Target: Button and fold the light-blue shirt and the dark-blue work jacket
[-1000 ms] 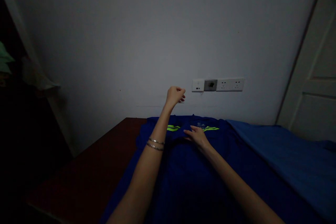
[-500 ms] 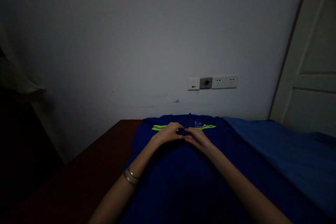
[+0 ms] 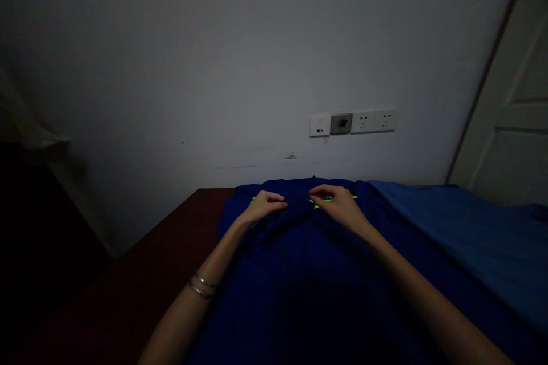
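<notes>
A dark blue work jacket [image 3: 278,279] with yellow-green reflective strips is spread out in front of me. My left hand [image 3: 265,206] pinches a raised fold of its cloth between thumb and fingers. A short way to the right, my right hand [image 3: 338,204] has its thumb and fingertips closed on the same fold. Between the two hands the dark cloth hangs up over part of the bright strip. The fine detail at the fingertips is lost in the dim light.
The jacket lies on a reddish-brown table [image 3: 180,239], which reaches a pale wall [image 3: 205,68]. To the right is a lighter blue cloth [image 3: 462,234]. A row of sockets [image 3: 363,122] is set in the wall, and a panelled door [image 3: 514,148] stands at far right.
My hands, which were close together at the middle, have moved apart, left hand to the left and right hand to the right. The cloth between them is lifted. The view has shifted slightly.
</notes>
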Tool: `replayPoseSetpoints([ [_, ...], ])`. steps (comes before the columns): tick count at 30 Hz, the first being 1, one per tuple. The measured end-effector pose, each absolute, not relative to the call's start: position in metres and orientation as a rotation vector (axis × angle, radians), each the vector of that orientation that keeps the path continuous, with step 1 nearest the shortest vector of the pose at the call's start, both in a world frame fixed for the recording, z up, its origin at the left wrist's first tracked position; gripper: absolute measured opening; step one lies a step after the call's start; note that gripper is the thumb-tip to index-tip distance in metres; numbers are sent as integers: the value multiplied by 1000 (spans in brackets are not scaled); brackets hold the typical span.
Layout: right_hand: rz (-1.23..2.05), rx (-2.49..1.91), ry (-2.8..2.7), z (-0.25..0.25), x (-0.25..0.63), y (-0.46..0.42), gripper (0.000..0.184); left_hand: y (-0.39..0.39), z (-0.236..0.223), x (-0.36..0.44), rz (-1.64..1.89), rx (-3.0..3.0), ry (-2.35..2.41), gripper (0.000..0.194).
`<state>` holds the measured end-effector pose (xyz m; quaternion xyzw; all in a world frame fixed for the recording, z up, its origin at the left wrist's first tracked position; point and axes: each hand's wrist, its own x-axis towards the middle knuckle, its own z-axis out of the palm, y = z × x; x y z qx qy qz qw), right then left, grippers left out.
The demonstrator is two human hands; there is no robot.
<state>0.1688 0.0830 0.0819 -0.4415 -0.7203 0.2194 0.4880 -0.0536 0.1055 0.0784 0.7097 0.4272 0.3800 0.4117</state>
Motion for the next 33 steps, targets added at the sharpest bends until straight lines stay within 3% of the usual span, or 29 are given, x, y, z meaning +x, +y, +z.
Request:
replayPoseSetpoints([
  [6, 397, -892, -1970, 76, 161, 76, 27, 97, 76, -50, 891, 1739, 1028, 24],
  [11, 537, -905, -1976, 71, 160, 79, 21, 94, 77, -50, 841, 1773, 1000, 28],
  [16, 612, -921, -1979, 73, 161, 79, 11, 89, 81, -49, 781, 2000, 957, 19],
  [33, 641, -906, -1976, 67, 165, 83, 11, 90, 72, -54, 831, 1851, 921, 32],
])
